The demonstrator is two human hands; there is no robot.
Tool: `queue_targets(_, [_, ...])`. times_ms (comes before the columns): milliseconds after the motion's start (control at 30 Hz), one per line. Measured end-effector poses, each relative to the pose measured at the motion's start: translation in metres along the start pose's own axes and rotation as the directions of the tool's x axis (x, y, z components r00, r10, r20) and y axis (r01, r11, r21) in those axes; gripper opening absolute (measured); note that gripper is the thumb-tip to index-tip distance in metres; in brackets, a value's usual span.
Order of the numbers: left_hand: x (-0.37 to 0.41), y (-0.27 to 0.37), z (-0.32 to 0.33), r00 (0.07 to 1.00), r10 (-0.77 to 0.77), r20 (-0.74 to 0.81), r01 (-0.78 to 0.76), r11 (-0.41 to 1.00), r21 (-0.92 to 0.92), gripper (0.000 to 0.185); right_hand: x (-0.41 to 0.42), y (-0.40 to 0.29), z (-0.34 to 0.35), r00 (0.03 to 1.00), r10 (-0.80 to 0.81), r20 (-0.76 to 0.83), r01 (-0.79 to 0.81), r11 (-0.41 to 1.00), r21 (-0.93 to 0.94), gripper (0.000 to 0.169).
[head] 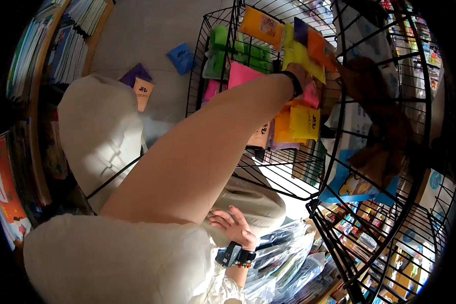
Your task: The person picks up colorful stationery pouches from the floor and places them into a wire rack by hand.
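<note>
My left hand [298, 75], with a black band at the wrist, reaches into a black wire basket [197, 57] of small coloured packets. It touches a yellow packet [299, 54]; its fingertips are hidden, so a grip is unclear. Close to it lie a pink packet [243, 74], an orange packet [319, 47] and an orange-yellow packet [262, 26]. Below the hand is another yellow packet [304, 122], bearing writing. Green packets [256, 57] fill the far side. My right hand [231, 228], wearing a watch and beads, is empty near my knee, palm up with fingers apart.
On the floor lie a blue packet [181, 58], a purple packet [135, 75] and a peach packet [143, 92]. A bookshelf [38, 95] stands at left. Wire rack bars [340, 152] rise at right, near a blue bag [349, 186]. Plastic-wrapped goods [288, 258] lie below.
</note>
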State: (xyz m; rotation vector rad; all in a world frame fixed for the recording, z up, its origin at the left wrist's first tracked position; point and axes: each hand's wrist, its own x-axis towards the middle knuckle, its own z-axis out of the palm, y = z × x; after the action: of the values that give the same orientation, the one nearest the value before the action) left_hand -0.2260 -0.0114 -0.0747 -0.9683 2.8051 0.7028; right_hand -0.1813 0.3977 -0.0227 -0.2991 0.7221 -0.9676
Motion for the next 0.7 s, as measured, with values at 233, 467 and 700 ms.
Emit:
queue_targets(233, [0.002,-0.018,0.004,0.989,-0.071,-0.13,0.079,0.995,0.057,0.058,0.002,0.001,0.002,1.0,0.011,0.0,-0.011,1.0,0.004,0.067])
queue_targets(467, [-0.087,0.009,-0.032,0.968,0.06,-0.242,-0.083,0.993,-0.083,0.075,0.004,0.002,-0.005,0.999,-0.036,0.028,0.036,0.999,-0.015,0.066])
queue_targets(700, [-0.17,0.007,-0.007,0.953,0.295,0.066,-0.296,0.955,0.015,0.072,0.001,0.0,-0.003,1.0,-0.004,0.013,0.005,0.999,-0.043,0.066])
